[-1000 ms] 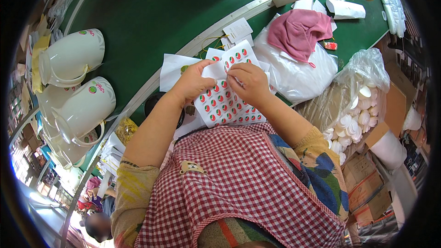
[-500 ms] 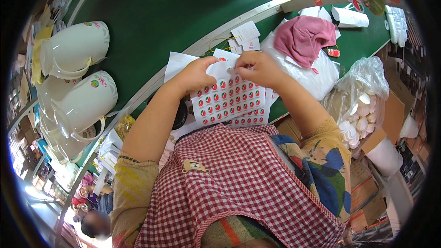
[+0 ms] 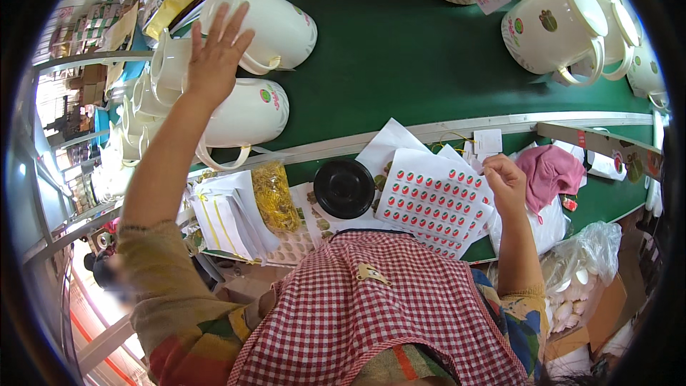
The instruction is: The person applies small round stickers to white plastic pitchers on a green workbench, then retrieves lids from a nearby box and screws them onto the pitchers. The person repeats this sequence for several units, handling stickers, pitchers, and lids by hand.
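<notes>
My left hand reaches out over a cream plastic jug that lies on its side at the left; its fingers are spread, and I cannot tell whether they press on it. Just below lies a second cream jug with a pink and green print. My right hand is closed in a pinch at the right edge of a sheet of red and green round stickers. Whatever sits between those fingertips is too small to make out. Other white sheets lie under the sticker sheet.
A black round dish stands beside a bag of yellow ties and white tags. More cream jugs stand across the green belt. A pink cloth lies at right, above a bag of white parts.
My left hand has left the sticker sheet and reached to the jug at the left. My right hand has moved to the sheet's right edge. The view has turned, showing jugs at far right.
</notes>
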A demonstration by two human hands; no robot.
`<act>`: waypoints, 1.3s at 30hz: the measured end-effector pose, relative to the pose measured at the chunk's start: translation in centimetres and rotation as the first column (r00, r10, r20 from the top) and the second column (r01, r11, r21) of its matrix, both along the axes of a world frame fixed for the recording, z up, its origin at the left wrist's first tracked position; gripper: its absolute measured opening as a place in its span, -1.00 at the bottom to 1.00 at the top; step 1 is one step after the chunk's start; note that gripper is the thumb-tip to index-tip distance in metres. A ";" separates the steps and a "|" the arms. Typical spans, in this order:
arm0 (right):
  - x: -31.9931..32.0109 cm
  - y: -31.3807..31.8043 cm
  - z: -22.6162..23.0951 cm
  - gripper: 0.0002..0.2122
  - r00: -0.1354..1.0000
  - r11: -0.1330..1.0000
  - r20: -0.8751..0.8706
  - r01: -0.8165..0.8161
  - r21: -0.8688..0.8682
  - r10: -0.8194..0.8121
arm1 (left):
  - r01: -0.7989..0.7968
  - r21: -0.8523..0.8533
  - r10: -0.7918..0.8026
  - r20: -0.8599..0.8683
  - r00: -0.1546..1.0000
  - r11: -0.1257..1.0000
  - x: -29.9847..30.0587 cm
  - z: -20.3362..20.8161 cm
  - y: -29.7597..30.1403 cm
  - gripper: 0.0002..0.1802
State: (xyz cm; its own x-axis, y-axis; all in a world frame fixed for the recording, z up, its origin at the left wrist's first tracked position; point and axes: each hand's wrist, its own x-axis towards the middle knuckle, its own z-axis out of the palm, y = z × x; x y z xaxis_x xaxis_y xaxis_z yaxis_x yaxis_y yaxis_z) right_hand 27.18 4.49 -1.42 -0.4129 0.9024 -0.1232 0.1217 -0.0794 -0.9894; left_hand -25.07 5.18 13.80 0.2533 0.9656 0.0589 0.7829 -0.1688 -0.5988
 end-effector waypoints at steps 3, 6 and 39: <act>-2.9 0.2 0.1 -0.97 0.999 0.999 -0.029 -0.032 -0.004 0.032 | 0.235 -0.172 -0.215 0.128 0.968 0.957 -4.1 -1.0 2.2 -0.62; -5.4 1.0 2.1 -0.96 0.998 0.998 -0.018 -0.063 0.030 0.064 | 0.390 -0.099 -0.314 0.430 0.846 0.916 -3.2 1.1 7.2 -0.71; -12.1 15.0 6.5 -0.80 0.904 0.023 0.422 -0.421 0.907 -0.068 | 0.103 -0.145 0.133 0.985 0.111 0.984 9.7 -11.1 15.5 -0.75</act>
State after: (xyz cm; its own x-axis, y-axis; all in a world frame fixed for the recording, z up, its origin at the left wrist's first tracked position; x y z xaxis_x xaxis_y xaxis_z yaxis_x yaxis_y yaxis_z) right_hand 15.05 19.51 5.11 -0.7446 0.1718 0.6451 0.2140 0.9767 -0.0131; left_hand -15.36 20.64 2.74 0.0696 0.9909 0.1154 0.6611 -0.1325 0.7385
